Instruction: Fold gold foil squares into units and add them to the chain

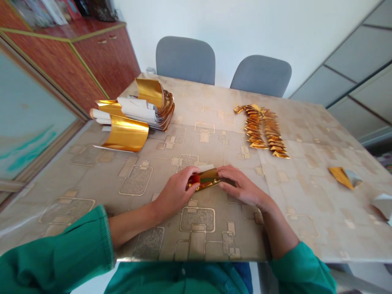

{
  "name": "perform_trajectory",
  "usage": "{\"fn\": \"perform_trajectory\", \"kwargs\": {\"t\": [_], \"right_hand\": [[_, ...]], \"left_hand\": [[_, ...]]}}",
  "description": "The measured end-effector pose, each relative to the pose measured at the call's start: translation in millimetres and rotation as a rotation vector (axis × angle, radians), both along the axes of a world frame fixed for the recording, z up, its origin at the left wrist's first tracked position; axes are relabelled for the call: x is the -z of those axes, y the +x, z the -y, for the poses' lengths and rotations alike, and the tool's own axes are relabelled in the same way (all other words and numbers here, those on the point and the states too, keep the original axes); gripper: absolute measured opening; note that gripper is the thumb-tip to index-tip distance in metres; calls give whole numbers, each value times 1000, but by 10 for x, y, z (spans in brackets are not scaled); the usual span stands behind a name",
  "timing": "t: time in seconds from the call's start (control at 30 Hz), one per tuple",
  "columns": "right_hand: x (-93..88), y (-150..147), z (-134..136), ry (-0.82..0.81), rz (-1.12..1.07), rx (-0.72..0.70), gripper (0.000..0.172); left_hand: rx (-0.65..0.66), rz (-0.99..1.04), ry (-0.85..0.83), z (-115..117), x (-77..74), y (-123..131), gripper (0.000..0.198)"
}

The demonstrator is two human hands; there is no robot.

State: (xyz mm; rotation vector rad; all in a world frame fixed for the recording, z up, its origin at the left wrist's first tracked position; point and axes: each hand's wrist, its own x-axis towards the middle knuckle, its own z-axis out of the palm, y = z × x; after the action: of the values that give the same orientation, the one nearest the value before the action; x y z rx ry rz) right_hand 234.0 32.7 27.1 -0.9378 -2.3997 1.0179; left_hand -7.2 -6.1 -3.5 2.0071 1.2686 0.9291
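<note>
My left hand [174, 192] and my right hand [241, 186] pinch a small folded strip of gold foil [206, 179] from both ends, just above the tabletop. A red bit shows at its left end, and my fingers hide part of it. Up to the left, a loose stack of gold foil sheets with white backs [143, 107] lies curled on the patterned table [214, 118]. A curved row of folded gold foil triangles [263, 128] lies beyond my right hand. Farther right rests a loose gold and silver foil piece [344, 177].
A white-backed foil piece [382, 206] lies at the table's right edge. Two grey chairs [185, 60] stand behind the far edge. A reddish wooden cabinet [104, 61] stands at the far left, and a large framed panel [30, 118] leans beside the table.
</note>
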Motion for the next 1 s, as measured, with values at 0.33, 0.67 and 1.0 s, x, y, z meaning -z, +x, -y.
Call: {"fn": "perform_trajectory", "kwargs": {"t": [0.33,0.67,1.0], "right_hand": [[220,-249,48,227,205,417,31],[172,-319,81,366,434,467,22],[227,-316,55,391,434,504,12]], "left_hand": [[51,-334,394,67,-147,12,40],[236,-602,406,262,-4,88,65],[223,-664,344,215,65,56,73]]}}
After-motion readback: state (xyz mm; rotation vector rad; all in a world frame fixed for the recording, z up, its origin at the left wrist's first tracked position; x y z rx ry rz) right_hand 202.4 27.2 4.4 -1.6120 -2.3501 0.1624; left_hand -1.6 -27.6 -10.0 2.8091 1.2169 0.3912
